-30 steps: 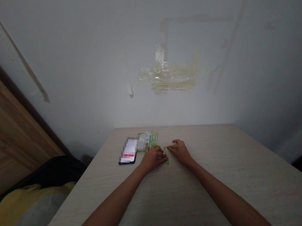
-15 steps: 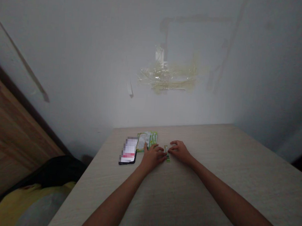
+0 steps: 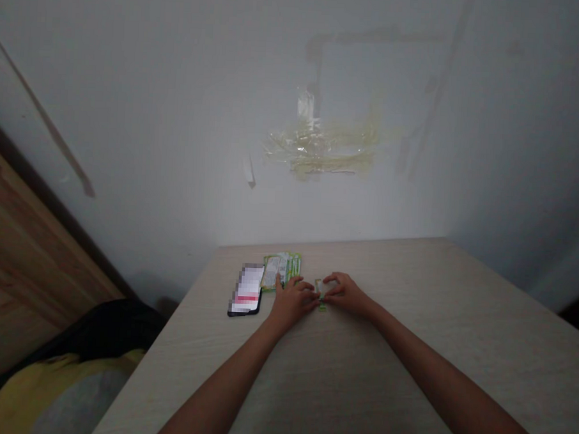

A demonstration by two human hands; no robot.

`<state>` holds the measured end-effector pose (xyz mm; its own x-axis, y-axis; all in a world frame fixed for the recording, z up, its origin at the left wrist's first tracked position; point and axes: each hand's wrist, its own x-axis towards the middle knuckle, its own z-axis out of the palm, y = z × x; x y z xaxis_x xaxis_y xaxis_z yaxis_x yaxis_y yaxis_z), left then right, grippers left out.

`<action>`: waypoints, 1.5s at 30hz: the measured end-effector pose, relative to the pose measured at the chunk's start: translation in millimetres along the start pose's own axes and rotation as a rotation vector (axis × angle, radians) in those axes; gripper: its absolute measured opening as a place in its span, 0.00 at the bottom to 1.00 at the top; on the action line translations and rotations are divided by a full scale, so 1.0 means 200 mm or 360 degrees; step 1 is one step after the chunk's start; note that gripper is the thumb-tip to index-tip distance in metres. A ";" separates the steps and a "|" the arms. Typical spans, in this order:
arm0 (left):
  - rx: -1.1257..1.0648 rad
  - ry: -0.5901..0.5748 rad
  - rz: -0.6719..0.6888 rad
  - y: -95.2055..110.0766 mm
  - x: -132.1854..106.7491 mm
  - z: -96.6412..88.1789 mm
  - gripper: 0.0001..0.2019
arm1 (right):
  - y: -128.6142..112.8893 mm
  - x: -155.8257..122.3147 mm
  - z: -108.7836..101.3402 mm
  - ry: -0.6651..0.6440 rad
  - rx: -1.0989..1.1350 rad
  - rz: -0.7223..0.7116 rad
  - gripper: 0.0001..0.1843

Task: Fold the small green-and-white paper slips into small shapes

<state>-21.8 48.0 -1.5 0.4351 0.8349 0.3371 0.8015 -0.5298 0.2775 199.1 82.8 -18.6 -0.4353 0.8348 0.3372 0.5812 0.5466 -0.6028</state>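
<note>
A narrow green-and-white packet (image 3: 318,285) lies upright to my view on the table, between my two hands. My left hand (image 3: 291,305) rests at its left side. Thumb and index finger close on the packet's lower part, while the outer fingers fan out toward the pile behind. From the right, my right hand (image 3: 346,294) meets the same packet with curled fingers, its lower fingertips at the edge. The fingers cover the packet's middle. Beyond my left hand is a pile of flat green-and-white packets (image 3: 273,271).
A phone (image 3: 249,291) with a lit, blurred screen lies left of the pile. The pale wooden table (image 3: 408,350) meets a wall (image 3: 177,142) marked with old tape (image 3: 321,148). At lower left are a yellow-and-grey cloth item (image 3: 56,392) and a wooden panel (image 3: 19,243).
My right hand has shifted slightly, its upper fingers now more arched and its lower fingertips nearer the packet's lower part. My left hand stays almost in place.
</note>
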 end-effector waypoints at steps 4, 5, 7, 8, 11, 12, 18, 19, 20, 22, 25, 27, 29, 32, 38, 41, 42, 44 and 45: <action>-0.0004 0.0024 0.0008 0.00 0.00 0.00 0.08 | 0.00 -0.01 -0.02 -0.0093 0.0046 -0.0040 0.06; -0.0007 0.0025 0.0011 0.00 0.00 -0.01 0.08 | 0.00 -0.02 -0.02 -0.0117 0.0057 -0.0064 0.06; -0.0008 0.0023 0.0014 0.00 0.00 -0.01 0.08 | -0.01 -0.02 -0.03 -0.0157 0.0077 -0.0094 0.06; -0.0006 0.0022 0.0014 0.01 0.00 -0.01 0.08 | -0.01 -0.03 -0.04 -0.0173 0.0087 -0.0096 0.06; 0.0005 0.0029 0.0003 0.01 0.00 -0.01 0.08 | -0.02 -0.03 -0.05 -0.0206 0.0130 -0.0088 0.06; 0.0008 0.0036 -0.0002 0.01 -0.01 0.00 0.08 | -0.02 -0.04 -0.05 -0.0218 0.0143 -0.0093 0.06; 0.0007 0.0070 0.0018 0.02 -0.01 0.00 0.07 | -0.02 -0.04 -0.06 -0.0281 0.0141 -0.0134 0.06; 0.0006 0.0078 0.0021 0.02 -0.01 0.00 0.07 | -0.02 -0.04 -0.06 -0.0292 0.0141 -0.0137 0.06; 0.0006 0.0087 0.0024 0.01 -0.01 0.01 0.07 | -0.02 -0.03 -0.06 -0.0303 0.0146 -0.0139 0.06; 0.0011 0.0103 0.0039 0.01 -0.02 0.01 0.08 | -0.01 -0.03 -0.06 -0.0307 0.0163 -0.0135 0.06; 0.0023 0.0105 0.0069 0.01 -0.02 0.01 0.08 | 0.01 -0.02 -0.05 -0.0237 0.0197 -0.0077 0.07; 0.0020 0.0098 0.0070 0.01 -0.01 0.01 0.09 | 0.03 -0.02 -0.04 -0.0142 0.0185 -0.0002 0.07; 0.0009 0.0090 0.0051 0.01 -0.01 0.01 0.09 | 0.04 -0.01 -0.03 -0.0028 0.0096 0.0038 0.10; 0.0021 0.0110 0.0010 0.01 -0.01 0.00 0.12 | 0.04 -0.02 0.01 0.0078 -0.0066 0.0012 0.19; 0.0207 0.0161 -0.0113 0.01 -0.01 0.01 0.16 | 0.01 -0.04 0.04 0.0095 -0.0244 -0.0067 0.22; 0.0227 0.0123 -0.0118 0.01 -0.01 0.02 0.15 | 0.00 -0.05 0.03 0.0078 -0.0251 -0.0069 0.22; 0.0218 0.0116 -0.0119 0.01 -0.01 0.02 0.14 | 0.00 -0.05 0.03 0.0075 -0.0250 -0.0069 0.21; 0.0190 0.0107 -0.0124 0.01 -0.01 0.02 0.13 | 0.00 -0.05 0.03 0.0080 -0.0243 -0.0077 0.21; 0.0174 0.0104 -0.0126 0.01 -0.01 0.02 0.13 | 0.00 -0.05 0.03 0.0088 -0.0235 -0.0081 0.21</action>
<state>-20.4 46.2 -5.4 0.3440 0.8601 0.3766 0.8736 -0.4402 0.2074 199.2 74.7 -26.2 -0.4306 0.8058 0.4065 0.6560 0.5888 -0.4722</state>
